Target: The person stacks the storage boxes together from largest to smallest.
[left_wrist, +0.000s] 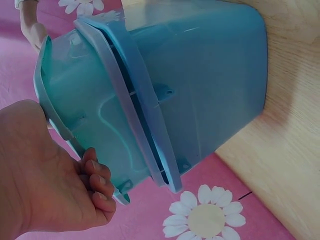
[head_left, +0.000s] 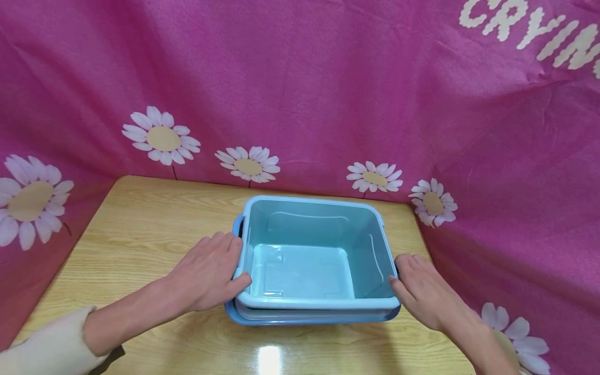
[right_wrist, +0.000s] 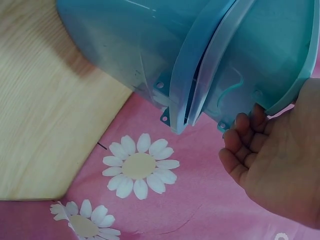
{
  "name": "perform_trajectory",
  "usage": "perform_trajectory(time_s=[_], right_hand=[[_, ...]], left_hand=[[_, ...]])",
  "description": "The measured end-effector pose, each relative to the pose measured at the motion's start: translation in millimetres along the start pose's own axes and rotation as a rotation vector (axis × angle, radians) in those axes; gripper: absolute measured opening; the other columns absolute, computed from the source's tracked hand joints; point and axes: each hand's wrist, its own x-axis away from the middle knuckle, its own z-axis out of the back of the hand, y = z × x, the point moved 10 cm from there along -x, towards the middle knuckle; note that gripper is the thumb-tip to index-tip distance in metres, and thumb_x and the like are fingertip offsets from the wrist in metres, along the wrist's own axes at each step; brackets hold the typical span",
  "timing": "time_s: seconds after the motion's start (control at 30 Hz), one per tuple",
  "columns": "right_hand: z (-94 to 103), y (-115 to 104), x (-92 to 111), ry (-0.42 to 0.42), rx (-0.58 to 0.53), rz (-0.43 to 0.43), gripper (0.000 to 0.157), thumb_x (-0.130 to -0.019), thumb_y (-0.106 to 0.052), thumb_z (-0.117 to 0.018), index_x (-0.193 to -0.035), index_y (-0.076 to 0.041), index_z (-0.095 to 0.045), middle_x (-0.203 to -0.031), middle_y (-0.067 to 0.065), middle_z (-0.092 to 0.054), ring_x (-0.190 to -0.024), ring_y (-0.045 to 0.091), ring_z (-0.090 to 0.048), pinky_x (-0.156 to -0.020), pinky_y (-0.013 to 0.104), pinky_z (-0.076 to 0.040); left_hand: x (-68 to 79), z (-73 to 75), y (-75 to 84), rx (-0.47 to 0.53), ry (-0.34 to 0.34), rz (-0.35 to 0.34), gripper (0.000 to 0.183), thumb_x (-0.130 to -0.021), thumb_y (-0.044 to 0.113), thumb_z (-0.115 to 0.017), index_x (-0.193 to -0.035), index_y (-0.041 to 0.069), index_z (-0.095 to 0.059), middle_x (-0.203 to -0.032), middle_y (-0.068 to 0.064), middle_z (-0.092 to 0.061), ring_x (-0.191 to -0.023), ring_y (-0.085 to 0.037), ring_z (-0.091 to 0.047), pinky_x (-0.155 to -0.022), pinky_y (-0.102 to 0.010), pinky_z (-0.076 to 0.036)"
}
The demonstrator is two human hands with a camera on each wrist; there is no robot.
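A light teal plastic storage bin (head_left: 323,303) is nested in a stack, its inside facing up in the head view. Under its rim shows a pale lilac bin rim (left_wrist: 111,62), and lowest is a blue bin (left_wrist: 215,75). My left hand (head_left: 213,271) grips the teal bin's left rim, thumb on top and fingers curled underneath. On the opposite side my right hand (head_left: 424,291) holds the right rim the same way, fingertips (right_wrist: 231,142) tucked below the edge. Both wrist views show the teal bin raised partway out of the stack.
The stack stands on a light wooden table (head_left: 154,229). A pink cloth (head_left: 300,94) printed with white daisies hangs behind the table and along both its sides. White letters (head_left: 529,26) show at the upper right.
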Motion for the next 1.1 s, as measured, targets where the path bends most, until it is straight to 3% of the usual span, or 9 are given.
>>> perform_trajectory(time_s=[0.63,1.1], right_hand=[[-6.4,4.9,-5.8,-0.005,-0.013,-0.007,0.011,-0.09,-0.021,-0.048,-0.089,-0.011,-0.046,-0.073,-0.005,-0.036,-0.073,0.013,-0.035,-0.067,0.03,-0.031],[-12.8,4.5,-7.1,0.069,-0.022,0.056,0.012,-0.086,-0.018,-0.052,-0.079,-0.013,-0.042,-0.067,-0.006,-0.033,-0.068,0.013,-0.034,-0.065,0.03,-0.028]], left_hand=[[-2.5,-10.0,-4.7,0.007,-0.017,0.009,0.033,-0.079,0.04,-0.051,-0.088,0.008,-0.045,-0.072,0.001,-0.036,-0.067,-0.015,-0.036,-0.058,-0.029,-0.03],[-3.6,-17.5,-3.9,0.005,-0.018,0.004,0.035,-0.081,0.041,-0.051,-0.087,0.007,-0.046,-0.071,0.0,-0.036,-0.066,-0.016,-0.035,-0.059,-0.029,-0.03]])
